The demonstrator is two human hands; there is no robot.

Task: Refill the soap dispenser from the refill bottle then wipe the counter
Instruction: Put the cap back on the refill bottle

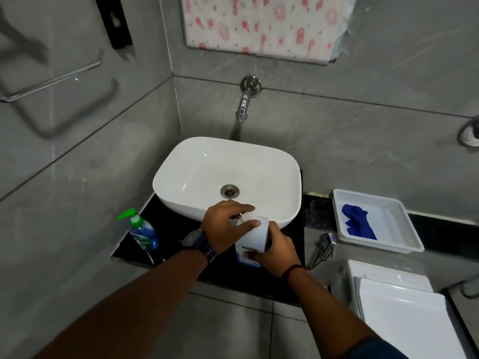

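Observation:
A white refill bottle [252, 235] with a blue label stands on the black counter [176, 229] in front of the sink. My right hand [278, 251] grips its lower body from the right. My left hand [225, 225] is closed over its top, where the cap is hidden under my fingers. The soap dispenser [142, 233], a clear blue bottle with a green pump, stands upright at the counter's left end, apart from both hands. A blue cloth [357, 222] lies in a white tray [399, 229] to the right.
The white basin [207, 172] sits on the counter under a wall tap [245, 104]. A chrome spray fitting [324, 246] hangs right of the counter. A white toilet tank lid [404, 307] is at the lower right. A towel rail [51, 81] is on the left wall.

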